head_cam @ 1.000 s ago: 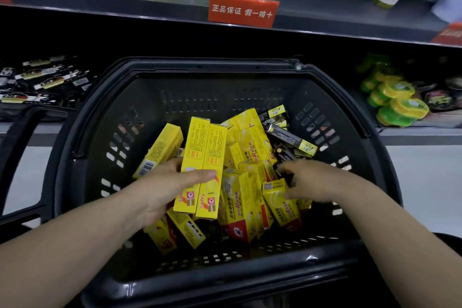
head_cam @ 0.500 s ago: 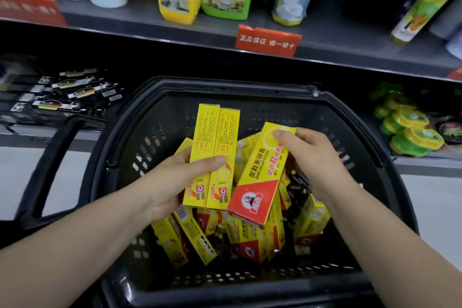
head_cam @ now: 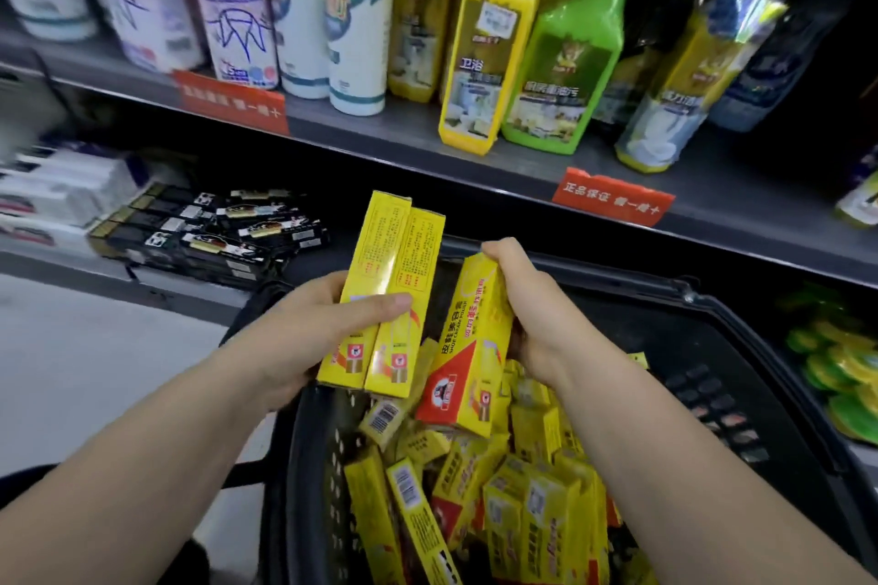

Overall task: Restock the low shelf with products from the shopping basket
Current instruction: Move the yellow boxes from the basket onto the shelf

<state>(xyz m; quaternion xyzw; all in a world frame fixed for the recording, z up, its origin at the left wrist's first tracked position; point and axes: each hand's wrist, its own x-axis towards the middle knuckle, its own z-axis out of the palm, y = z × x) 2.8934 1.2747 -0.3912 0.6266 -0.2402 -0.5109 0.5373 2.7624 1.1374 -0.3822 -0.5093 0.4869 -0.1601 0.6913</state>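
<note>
Above basket (head_cam: 689,347) | left hand (head_cam: 304,337): two boxes (head_cam: 385,295) | right hand (head_cam: 527,299): "SHOE CREAM POLISH" box (head_cam: 470,347)

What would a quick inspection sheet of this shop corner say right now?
Surface: low shelf, its grey edge blurred.
Job's things: black basket holds many loose yellow boxes; black boxes lie on the low shelf.
Clutter: nothing seen.
Hands: left hand holds two yellow boxes side by side; right hand grips one yellow-and-red box, both above the basket.
Cables: nothing seen.
Surroundings: upper shelf with bottles and red tags; green round tins at right.
</note>
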